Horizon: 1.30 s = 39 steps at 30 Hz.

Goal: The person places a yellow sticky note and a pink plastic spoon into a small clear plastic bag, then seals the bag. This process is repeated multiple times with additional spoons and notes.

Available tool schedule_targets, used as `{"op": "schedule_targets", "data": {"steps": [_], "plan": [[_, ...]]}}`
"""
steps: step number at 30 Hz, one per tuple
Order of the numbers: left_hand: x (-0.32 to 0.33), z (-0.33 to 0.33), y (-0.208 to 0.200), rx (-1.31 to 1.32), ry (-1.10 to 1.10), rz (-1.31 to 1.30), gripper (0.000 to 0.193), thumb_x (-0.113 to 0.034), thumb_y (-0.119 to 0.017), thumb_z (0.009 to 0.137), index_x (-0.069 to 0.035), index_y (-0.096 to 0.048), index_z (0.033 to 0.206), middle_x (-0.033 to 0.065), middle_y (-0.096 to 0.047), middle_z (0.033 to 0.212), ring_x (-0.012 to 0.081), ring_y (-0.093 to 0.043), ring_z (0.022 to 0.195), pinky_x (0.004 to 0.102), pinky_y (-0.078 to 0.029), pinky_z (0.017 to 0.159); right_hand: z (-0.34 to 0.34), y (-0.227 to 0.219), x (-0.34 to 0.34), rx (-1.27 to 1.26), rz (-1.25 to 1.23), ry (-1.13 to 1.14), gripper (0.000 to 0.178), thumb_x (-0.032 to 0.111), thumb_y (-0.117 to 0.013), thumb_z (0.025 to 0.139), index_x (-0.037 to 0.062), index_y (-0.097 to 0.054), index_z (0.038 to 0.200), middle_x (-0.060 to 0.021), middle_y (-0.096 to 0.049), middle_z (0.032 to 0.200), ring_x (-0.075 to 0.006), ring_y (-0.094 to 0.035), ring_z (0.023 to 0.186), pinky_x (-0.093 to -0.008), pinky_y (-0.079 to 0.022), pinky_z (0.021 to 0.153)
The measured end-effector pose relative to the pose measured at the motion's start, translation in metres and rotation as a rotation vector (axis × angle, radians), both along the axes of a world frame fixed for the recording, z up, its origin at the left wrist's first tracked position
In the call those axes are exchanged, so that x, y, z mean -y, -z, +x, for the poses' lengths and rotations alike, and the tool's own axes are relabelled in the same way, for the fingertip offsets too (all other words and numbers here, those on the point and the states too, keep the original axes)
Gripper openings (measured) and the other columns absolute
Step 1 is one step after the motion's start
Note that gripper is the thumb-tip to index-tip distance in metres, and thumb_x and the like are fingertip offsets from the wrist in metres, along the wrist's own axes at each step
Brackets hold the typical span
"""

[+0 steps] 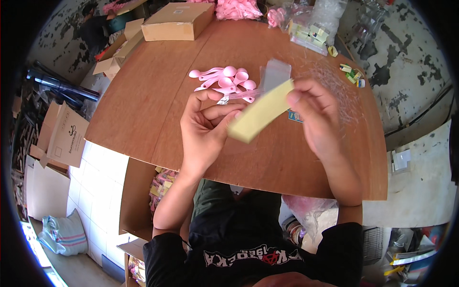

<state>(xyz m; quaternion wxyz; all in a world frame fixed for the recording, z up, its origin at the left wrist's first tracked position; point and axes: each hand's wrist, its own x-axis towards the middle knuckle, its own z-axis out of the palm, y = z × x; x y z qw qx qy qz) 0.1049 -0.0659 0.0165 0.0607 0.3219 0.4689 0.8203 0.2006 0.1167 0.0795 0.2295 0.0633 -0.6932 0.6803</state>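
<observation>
A pale yellow paper strip (262, 113), blurred by motion, is held slanting above the wooden table. Its lower left end is pinched by my left hand (204, 126), and its upper right end is between the thumb and fingers of my right hand (313, 107). Just beyond my left hand lie several pink measuring spoons (226, 80) in a loose pile. Some clear plastic (245, 94) shows beside my left fingers; whether they touch it I cannot tell. Past the strip lies a stack of clear plastic bags (277, 71). A small blue printed card (295, 116) is partly hidden by my right hand.
The brown wooden table (143, 100) has a cardboard box (178, 21) and bagged pink items (238, 8) at its far edge. Clear plastic shreds (330, 91) and small yellow-green pieces (353, 75) lie on the right. Below the near edge stands an open carton (136, 196). Another person (93, 29) works at far left.
</observation>
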Motion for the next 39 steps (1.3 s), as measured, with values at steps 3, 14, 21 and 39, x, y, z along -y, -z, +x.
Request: {"op": "schedule_targets", "data": {"steps": [3,14,21,39], "plan": [[0.001,0.002,-0.001,0.042,0.067,-0.108,0.04,0.013,-0.065,0.085,-0.001,-0.043,0.115,0.0198,-0.071,0.097,0.0203,-0.069,0.097,0.0298,-0.056,0.086,-0.005,-0.011,-0.009,-0.247,0.117,0.137,0.015,0.008,-0.065,0.094,-0.0021,-0.062,0.104,-0.0032,-0.066,0.095,-0.0069,-0.06,0.089,-0.0213,-0.048,0.079],[0.007,0.002,-0.01,0.032,0.15,-0.186,0.045,0.011,-0.066,0.085,0.001,-0.043,0.122,0.014,-0.071,0.096,0.0151,-0.068,0.095,0.026,-0.054,0.082,-0.012,-0.017,-0.014,-0.113,0.338,0.128,0.011,0.006,-0.071,0.087,-0.002,-0.066,0.094,-0.0055,-0.068,0.092,-0.0089,-0.062,0.082,-0.0242,-0.05,0.074],[0.004,0.007,-0.014,0.008,0.15,-0.215,0.041,0.008,-0.065,0.088,0.002,-0.045,0.123,0.0116,-0.071,0.095,0.0116,-0.067,0.091,0.0225,-0.052,0.074,-0.016,-0.012,-0.012,-0.07,0.6,0.07,0.011,0.005,-0.073,0.084,0.0005,-0.069,0.093,-0.0051,-0.067,0.088,-0.0117,-0.063,0.082,-0.026,-0.049,0.074],[0.005,0.029,0.014,-0.385,-0.257,-0.422,0.039,0.006,-0.068,0.085,0.002,-0.06,0.123,0.0147,-0.072,0.106,0.0179,-0.07,0.097,0.0287,-0.056,0.086,-0.016,-0.002,0.002,0.4,0.773,-0.363,0.02,0.003,-0.071,0.082,-0.0022,-0.068,0.101,-0.0113,-0.071,0.098,-0.0192,-0.068,0.087,-0.0298,-0.052,0.076]]}}
